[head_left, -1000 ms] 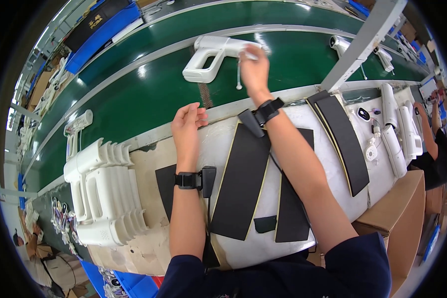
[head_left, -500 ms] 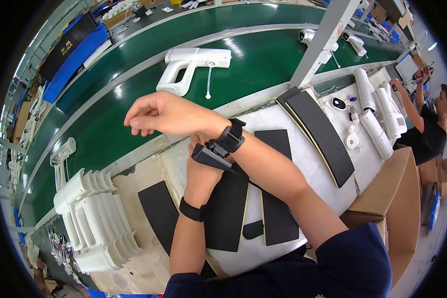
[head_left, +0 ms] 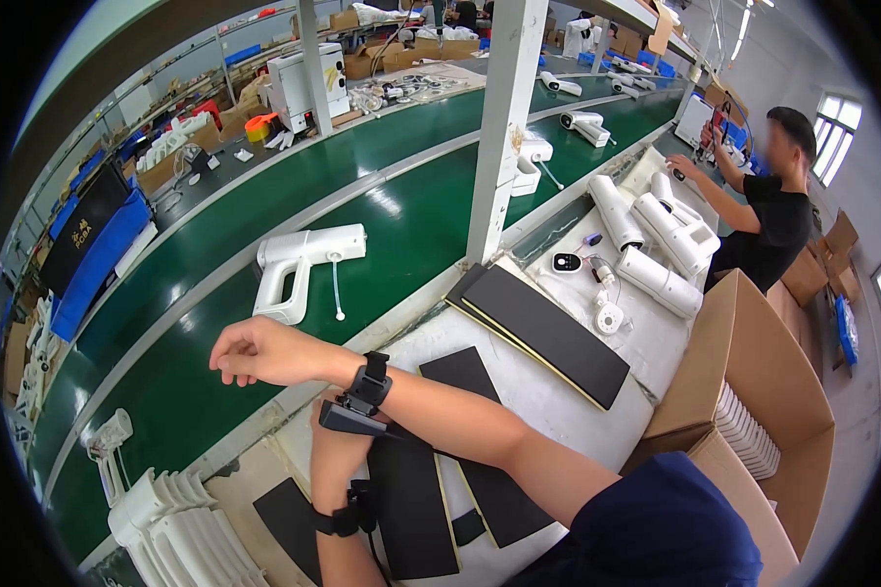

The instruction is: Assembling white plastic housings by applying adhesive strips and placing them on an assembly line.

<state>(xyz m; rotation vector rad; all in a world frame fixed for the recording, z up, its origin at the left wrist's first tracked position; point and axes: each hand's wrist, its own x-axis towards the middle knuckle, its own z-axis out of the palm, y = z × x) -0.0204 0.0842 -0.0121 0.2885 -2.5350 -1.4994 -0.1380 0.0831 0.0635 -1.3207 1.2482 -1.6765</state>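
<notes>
My right arm crosses over my left. My right hand hangs over the near edge of the green conveyor belt, fingers loosely bent, with nothing visible in them. A black strap with a black boxy device sits on my right wrist. Under that wrist, touching it beside the device, is my left hand; its fingers are hidden. My left wrist wears a black band with a cable. Beyond my right hand, a white gun-shaped device with a thin clear tube lies on the belt.
Black foam-like strips with yellowish edges lie on the white worktop. White housings sit at its far right, near a co-worker. White curved shells are stacked at lower left. A cardboard box and a metal post stand nearby.
My view has swung up and to the right, so the belt's far end shows more. Both hands sit lower and further left in the picture, still crossed at the right wrist.
</notes>
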